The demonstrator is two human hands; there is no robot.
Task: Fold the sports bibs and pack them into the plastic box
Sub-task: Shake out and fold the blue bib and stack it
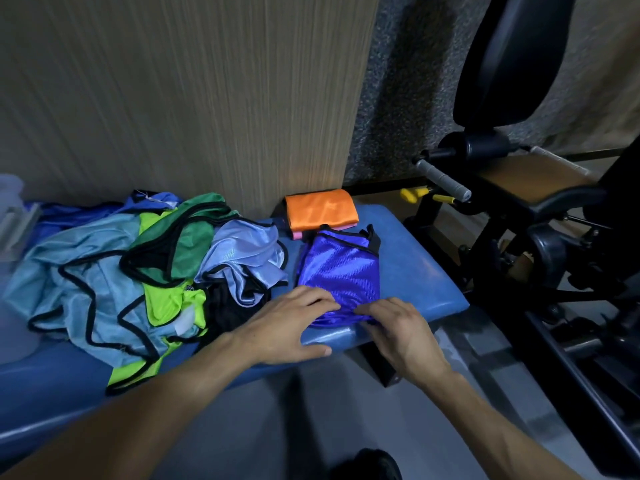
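On the near right end of a long padded bench with a smooth blue vinyl top (415, 265), a shiny royal-blue satin sports bib with black trim (341, 268) lies partly folded, its near hem bunched under both hands. The left hand (291, 325) rests flat on that hem with fingers straight and close together, the thumb stretched along the bench edge; the right hand (398, 327) has its fingers curled down onto the cloth's near corner, and whether they pinch the fabric or only press it is hard to make out, since the fingertips are hidden in the folds. To the left, a loose heap of unfolded bibs (138, 271) sprawls over the bench: pale blue, dark green and neon yellow-green mesh pieces, all edged in black binding, tangled so that single bibs cannot be counted. Behind the blue bib, against the wood-grain wall panel (207, 98), sits a neatly folded glossy orange bib (320, 209) on top of something pink, of which only a thin edge shows. At the far left edge a translucent plastic box (14, 216) is cut off by the frame and blurred. Black gym machinery with a grey ribbed handle (443, 180) stands to the right.
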